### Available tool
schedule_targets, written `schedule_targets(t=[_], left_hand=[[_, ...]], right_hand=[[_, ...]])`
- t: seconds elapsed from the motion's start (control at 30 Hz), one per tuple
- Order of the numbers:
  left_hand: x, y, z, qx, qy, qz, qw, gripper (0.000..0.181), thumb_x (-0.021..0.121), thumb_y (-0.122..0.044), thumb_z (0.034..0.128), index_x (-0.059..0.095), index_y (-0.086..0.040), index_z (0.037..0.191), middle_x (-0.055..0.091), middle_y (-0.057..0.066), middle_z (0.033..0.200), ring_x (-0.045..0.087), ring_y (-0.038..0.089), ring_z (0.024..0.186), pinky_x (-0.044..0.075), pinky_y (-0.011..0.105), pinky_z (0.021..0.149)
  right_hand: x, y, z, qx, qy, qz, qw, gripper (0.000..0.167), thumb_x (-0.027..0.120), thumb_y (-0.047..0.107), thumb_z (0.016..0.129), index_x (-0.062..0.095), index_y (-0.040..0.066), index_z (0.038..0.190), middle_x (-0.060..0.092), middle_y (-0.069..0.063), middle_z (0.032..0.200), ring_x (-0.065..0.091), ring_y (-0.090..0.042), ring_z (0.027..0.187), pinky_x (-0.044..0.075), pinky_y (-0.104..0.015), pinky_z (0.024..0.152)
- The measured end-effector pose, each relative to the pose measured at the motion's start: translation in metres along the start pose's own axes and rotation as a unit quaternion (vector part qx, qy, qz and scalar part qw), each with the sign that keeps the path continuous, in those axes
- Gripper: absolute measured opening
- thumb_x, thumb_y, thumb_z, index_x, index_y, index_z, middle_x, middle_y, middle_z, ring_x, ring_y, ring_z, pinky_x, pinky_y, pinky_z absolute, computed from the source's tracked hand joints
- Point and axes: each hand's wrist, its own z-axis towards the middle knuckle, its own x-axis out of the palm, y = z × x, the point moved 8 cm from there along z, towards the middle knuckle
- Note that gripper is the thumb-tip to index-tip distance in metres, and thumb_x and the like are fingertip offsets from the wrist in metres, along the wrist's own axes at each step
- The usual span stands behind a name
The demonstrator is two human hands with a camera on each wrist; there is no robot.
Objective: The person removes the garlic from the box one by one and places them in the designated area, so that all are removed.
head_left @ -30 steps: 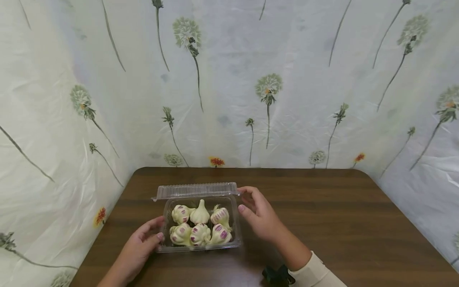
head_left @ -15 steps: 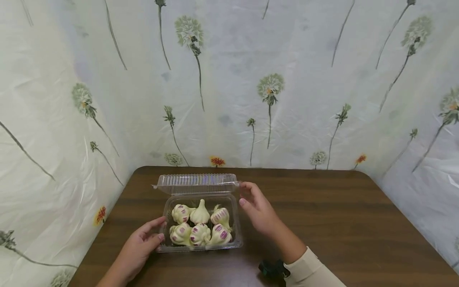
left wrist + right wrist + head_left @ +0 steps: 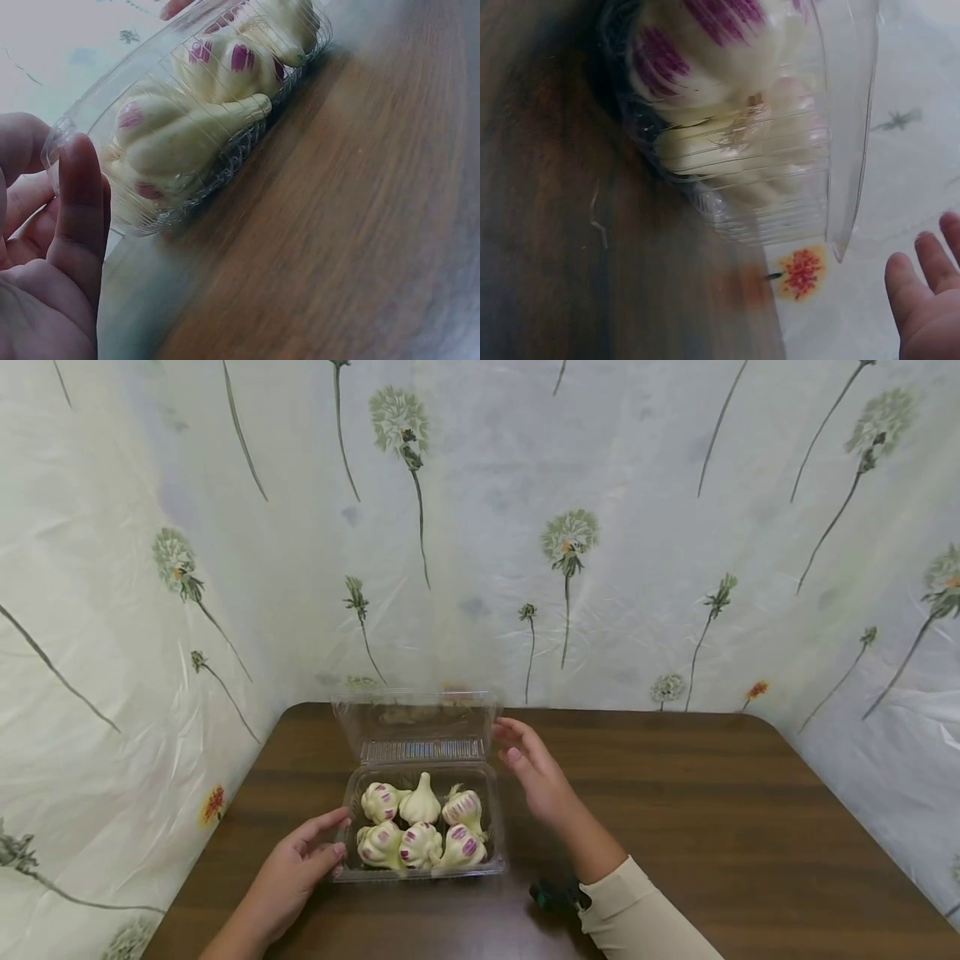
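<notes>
A clear plastic clamshell box (image 3: 498,827) lies on the table, holding several garlic bulbs (image 3: 421,802) with purple streaks in two rows. Its hinged lid (image 3: 420,722) stands raised at the back, leaning away. My left hand (image 3: 288,870) pinches the left rim; in the left wrist view the thumb (image 3: 79,195) presses against the rim edge, with fingers behind. At the lid's right edge is my right hand (image 3: 542,783), fingers extended; whether they touch the lid is hard to tell. The right wrist view shows its straight fingers (image 3: 911,289) apart from the box's lower part.
The brown wooden table (image 3: 712,827) extends to the right of the box. A flower-printed sheet (image 3: 480,527) hangs behind and at both sides. A dark object (image 3: 555,895) sits at the right cuff.
The lid has swung up and back from a low, partly raised position. My right hand has moved up and away with it. The left hand has kept its hold on the rim.
</notes>
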Motion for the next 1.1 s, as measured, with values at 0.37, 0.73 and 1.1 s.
schedule_targets(t=[0.37, 0.73, 1.1], left_hand=[[-0.003, 0.0, -0.001, 0.001, -0.002, 0.015, 0.9999, 0.054, 0.068, -0.01, 0.1015, 0.051, -0.001, 0.152, 0.052, 0.024, 0.151, 0.066, 0.011, 0.084, 0.058, 0.027, 0.077], [0.0, -0.004, 0.0, 0.018, 0.019, 0.017, 0.9995, 0.055, 0.067, -0.008, 0.1016, 0.049, 0.002, 0.153, 0.047, 0.025, 0.155, 0.066, 0.009, 0.089, 0.058, 0.025, 0.077], [0.001, -0.005, -0.002, 0.023, 0.032, 0.02, 0.999, 0.057, 0.068, -0.009, 0.1017, 0.047, 0.002, 0.154, 0.043, 0.024, 0.159, 0.067, 0.012, 0.093, 0.058, 0.025, 0.077]], right_hand=[[-0.001, -0.022, 0.009, 0.07, 0.004, 0.107, 0.9919, 0.056, 0.033, 0.034, 0.116, 0.029, -0.001, 0.16, 0.032, -0.027, 0.164, 0.028, -0.044, 0.155, 0.028, -0.063, 0.123], [0.002, -0.046, 0.008, 0.123, 0.0, 0.134, 0.9833, 0.059, 0.024, 0.038, 0.117, 0.022, 0.002, 0.164, 0.022, -0.02, 0.171, 0.021, -0.042, 0.157, 0.025, -0.061, 0.125], [0.002, -0.073, 0.0, 0.188, 0.001, 0.113, 0.9756, 0.062, 0.025, 0.042, 0.116, 0.021, 0.004, 0.166, 0.019, -0.016, 0.173, 0.021, -0.038, 0.159, 0.028, -0.06, 0.124]])
